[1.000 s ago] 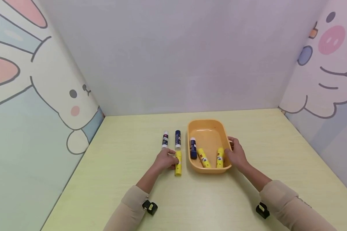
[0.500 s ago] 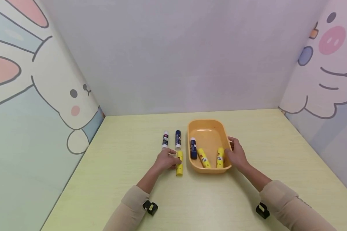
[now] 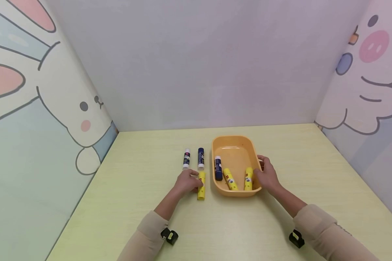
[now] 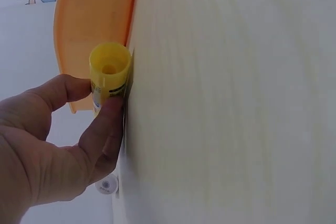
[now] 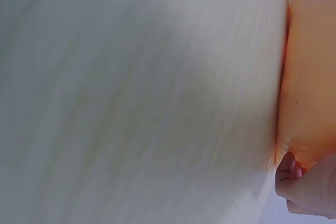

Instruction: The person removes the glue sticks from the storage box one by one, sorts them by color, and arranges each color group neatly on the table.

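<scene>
My left hand (image 3: 184, 182) pinches a yellow glue stick (image 3: 201, 195) between thumb and fingers. The stick lies lengthwise on the table, just left of the orange plastic tray (image 3: 234, 156); in the left wrist view the hollow end of this yellow glue stick (image 4: 109, 62) faces the camera. On the tray's right side, my right hand (image 3: 268, 174) grips the wall with the thumb over the rim and fingers outside. Inside the tray are a navy glue stick (image 3: 218, 169) at the left wall and two yellow ones, the tilted one (image 3: 230, 179) and the right one (image 3: 248, 179).
Beyond my left hand, a white-capped glue stick (image 3: 186, 158) and a navy-capped glue stick (image 3: 200, 158) lie side by side on the pale wooden table (image 3: 143, 156). A grey wall (image 3: 202, 72) closes off the back, with cartoon-painted walls at both sides.
The yellow glue stick in my left hand shifted slightly right, then back left to about where it was. My right hand and the tray have stayed in place.
</scene>
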`<action>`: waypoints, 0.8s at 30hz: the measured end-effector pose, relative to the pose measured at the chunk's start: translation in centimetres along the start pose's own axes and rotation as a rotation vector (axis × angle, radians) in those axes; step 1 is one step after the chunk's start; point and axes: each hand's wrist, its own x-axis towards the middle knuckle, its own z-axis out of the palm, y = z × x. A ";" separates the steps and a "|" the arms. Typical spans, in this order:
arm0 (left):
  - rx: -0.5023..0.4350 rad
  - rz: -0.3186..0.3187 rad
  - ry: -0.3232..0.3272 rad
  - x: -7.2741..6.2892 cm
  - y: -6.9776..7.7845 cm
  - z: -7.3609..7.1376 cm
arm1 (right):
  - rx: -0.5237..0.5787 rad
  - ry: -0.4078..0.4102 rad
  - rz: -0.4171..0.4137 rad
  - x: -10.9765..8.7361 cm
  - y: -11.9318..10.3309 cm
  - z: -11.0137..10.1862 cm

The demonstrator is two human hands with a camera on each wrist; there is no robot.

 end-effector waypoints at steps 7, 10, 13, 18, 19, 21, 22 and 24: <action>-0.013 0.008 0.007 -0.2 0.0 -0.1 | 0.008 0.000 0.006 -0.1 0.0 0.0; -0.005 0.008 0.009 -0.3 0.0 -0.1 | 0.017 -0.004 0.011 -0.1 -0.1 0.0; 0.003 -0.002 0.013 -0.3 0.1 0.0 | 0.019 -0.007 0.008 0.0 0.0 0.0; 0.017 -0.015 0.010 -0.3 0.2 0.0 | 0.010 0.000 -0.002 0.0 0.1 0.0; 0.020 -0.014 0.009 -0.3 0.2 0.0 | 0.009 0.004 -0.004 0.0 0.2 0.0; 0.022 -0.011 0.007 -0.3 0.3 0.0 | 0.008 0.006 -0.005 0.0 0.2 0.0; 0.020 -0.009 0.006 -0.3 0.3 0.0 | 0.007 0.006 -0.005 0.0 0.2 0.0; 0.023 -0.005 0.007 -0.3 0.3 0.0 | 0.007 0.003 -0.003 0.1 0.2 0.0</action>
